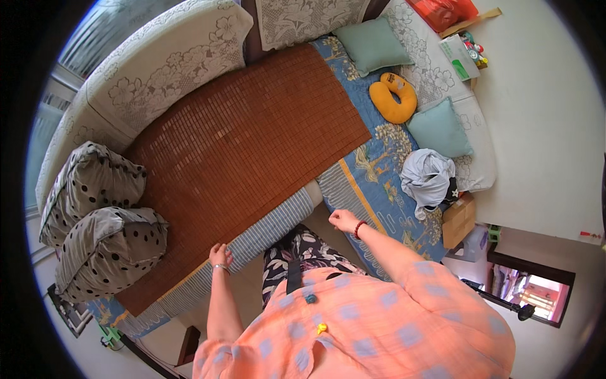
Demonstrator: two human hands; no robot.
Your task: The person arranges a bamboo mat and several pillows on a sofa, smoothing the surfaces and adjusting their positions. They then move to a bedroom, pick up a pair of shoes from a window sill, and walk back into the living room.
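Note:
My left hand (221, 256), with a thin bracelet at the wrist, hangs over the front edge of a sofa seat. Its fingers are slightly curled and nothing shows in them. A brown tile-patterned seat mat (246, 137) covers much of the seat beside it, over a blue striped cover (272, 227). My right hand (344, 221), wearing a red bead bracelet, is near the striped edge of a blue patterned sofa cover (374, 166). Its fingers are curled in; whether they hold anything cannot be told.
Two grey polka-dot cushions (113, 251) lie at the left. Along the right section are green cushions (376, 45), a yellow neck pillow (394, 105), a bundled pale cloth (426, 177) and a cardboard box (459, 221). A red plastic bag (445, 14) and a white-green box (459, 57) sit at the upper right.

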